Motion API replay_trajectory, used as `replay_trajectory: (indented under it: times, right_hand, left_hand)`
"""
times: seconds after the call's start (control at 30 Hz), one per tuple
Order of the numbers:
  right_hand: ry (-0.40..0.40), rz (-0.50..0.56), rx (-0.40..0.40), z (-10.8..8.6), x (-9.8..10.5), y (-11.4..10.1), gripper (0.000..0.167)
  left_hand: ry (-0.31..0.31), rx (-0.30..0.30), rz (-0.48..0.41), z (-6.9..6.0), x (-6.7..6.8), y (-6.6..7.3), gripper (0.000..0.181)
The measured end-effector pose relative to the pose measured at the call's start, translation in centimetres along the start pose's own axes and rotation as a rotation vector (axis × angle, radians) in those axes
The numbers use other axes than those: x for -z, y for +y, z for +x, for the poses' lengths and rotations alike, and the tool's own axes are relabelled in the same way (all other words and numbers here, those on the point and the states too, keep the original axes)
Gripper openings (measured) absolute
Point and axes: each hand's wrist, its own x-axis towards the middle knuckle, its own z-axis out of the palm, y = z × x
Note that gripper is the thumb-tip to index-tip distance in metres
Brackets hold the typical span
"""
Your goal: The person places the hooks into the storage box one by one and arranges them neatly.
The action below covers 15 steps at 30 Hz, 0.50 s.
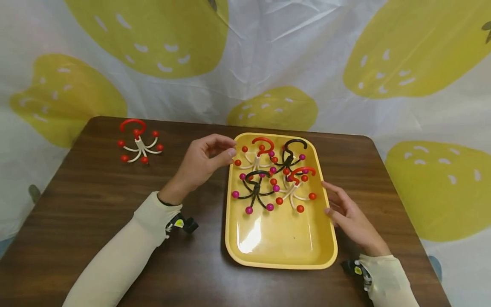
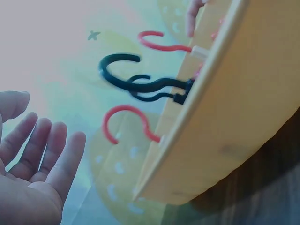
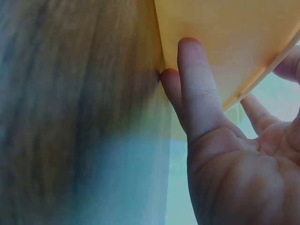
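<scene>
A yellow plastic tray point(image 1: 280, 251) holds several small multi-arm hook hangers in its far half. Two are black with magenta ball tips, one at front left point(image 1: 256, 188) and one at back right point(image 1: 289, 161). The others are white with red hooks and red balls, at back left point(image 1: 257, 163) and front right point(image 1: 293, 188). My left hand point(image 1: 203, 160) hovers by the tray's left rim, its fingers relaxed and holding nothing. In the left wrist view it is apart from the tray. Against the tray's right outer wall, the straight fingers of my right hand point(image 1: 350, 217) rest, thumb at the rim.
One more white hanger point(image 1: 140, 147) with a red hook and red balls stands at the back left of the brown wooden table point(image 1: 184, 264). A white cloth point(image 1: 268, 51) with yellow fruit prints hangs behind the table's far edge.
</scene>
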Motion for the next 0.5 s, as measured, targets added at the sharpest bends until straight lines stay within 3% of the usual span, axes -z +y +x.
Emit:
replay_trajectory:
  times: [0.5]
  right_hand:
    - [0.001, -0.006, 0.009, -0.1, -0.1, 0.2, 0.068]
  left_hand:
    - [0.145, -0.044, 0.013, 0.1, 3.8, 0.7, 0.018]
